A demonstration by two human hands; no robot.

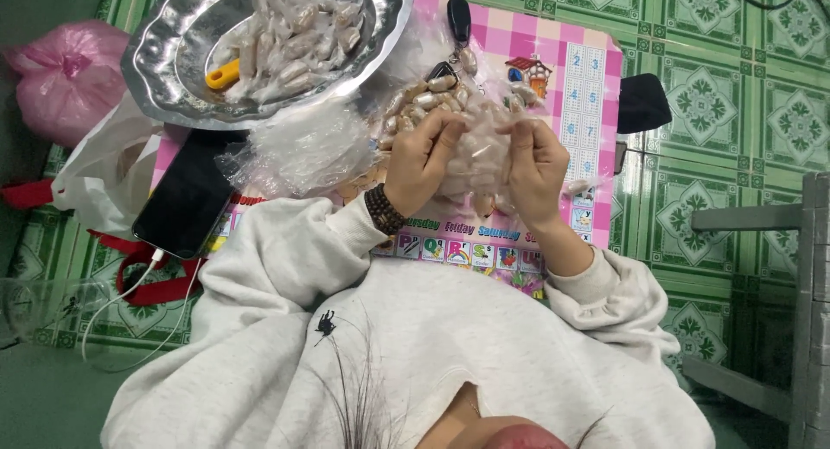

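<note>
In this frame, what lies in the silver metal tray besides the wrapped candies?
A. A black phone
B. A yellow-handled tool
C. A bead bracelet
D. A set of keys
B: a yellow-handled tool lies among the wrapped candies in the silver metal tray; the black phone lies outside it on the mat, and the bead bracelet is on the left wrist.

This looks like a home, with someone working seated on the floor. Green patterned floor tiles (709,103) spread all around, and a child's pink learning mat (562,77) lies on them as a work surface. A phone (186,194) on its charging cable, a pink bag (69,77) and a metal tray (173,60) sit alongside.
</note>
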